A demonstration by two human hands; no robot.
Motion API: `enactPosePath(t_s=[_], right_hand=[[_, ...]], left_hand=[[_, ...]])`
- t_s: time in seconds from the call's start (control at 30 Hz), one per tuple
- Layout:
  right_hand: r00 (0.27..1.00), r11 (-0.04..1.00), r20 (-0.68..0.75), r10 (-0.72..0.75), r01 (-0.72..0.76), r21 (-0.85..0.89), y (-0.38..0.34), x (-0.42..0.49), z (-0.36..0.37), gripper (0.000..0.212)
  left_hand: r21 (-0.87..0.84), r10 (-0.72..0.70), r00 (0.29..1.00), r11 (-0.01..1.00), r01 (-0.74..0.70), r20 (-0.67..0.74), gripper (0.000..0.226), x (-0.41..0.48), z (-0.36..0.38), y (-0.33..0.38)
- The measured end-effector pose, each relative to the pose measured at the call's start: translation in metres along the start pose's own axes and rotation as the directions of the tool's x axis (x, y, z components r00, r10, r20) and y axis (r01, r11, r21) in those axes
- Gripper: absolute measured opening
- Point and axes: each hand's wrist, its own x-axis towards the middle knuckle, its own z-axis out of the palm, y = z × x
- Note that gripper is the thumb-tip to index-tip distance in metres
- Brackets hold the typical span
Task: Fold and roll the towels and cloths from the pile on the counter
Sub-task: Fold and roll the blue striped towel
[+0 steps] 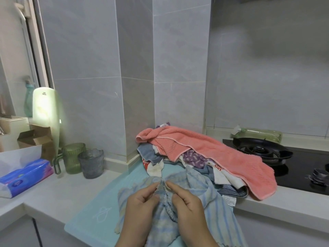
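A blue and white striped towel (219,209) lies bunched on a light blue mat (99,207) at the counter's front. My left hand (140,205) and my right hand (187,204) sit close together above it, each pinching the same raised edge of the towel between thumb and fingers. Behind them, against the tiled pillar, is the pile of cloths (195,161). A long salmon-pink towel (222,154) drapes over the pile's top and trails to the right. Under it show purple patterned, white, striped and blue pieces.
A black gas hob (267,152) with a burner ring sits right of the pile, a green bottle (260,135) lying behind it. On the left stand a green cup (73,157), a grey cup (91,165), a tissue pack (25,177) and a cardboard box (35,138).
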Motion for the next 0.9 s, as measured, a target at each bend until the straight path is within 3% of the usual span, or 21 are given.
enactPosePath(t_s=[0.2,0.3,0.7,0.9], right_hand=[[0.995,0.999,0.082,-0.048,0.047,0.016,-0.003,0.0,0.001,0.042],[0.993,0.999,0.105,-0.046,0.047,-0.01,-0.001,0.0,0.001,0.056],[0.984,0.999,0.175,0.035,-0.028,-0.046,-0.007,0.0,0.002,0.059],[0.985,0.978,0.106,0.136,-0.151,0.145,-0.008,0.0,-0.003,0.042]], left_hand=[[-0.01,0.036,0.999,0.999,-0.036,-0.016,0.042,-0.005,0.003,0.01],[-0.014,0.056,0.997,0.998,-0.056,-0.045,0.025,-0.003,0.004,0.007],[-0.089,-0.096,0.983,0.993,0.082,-0.157,0.01,0.005,0.001,0.0],[-0.217,-0.167,0.977,0.967,0.136,-0.134,0.019,0.005,0.0,0.003]])
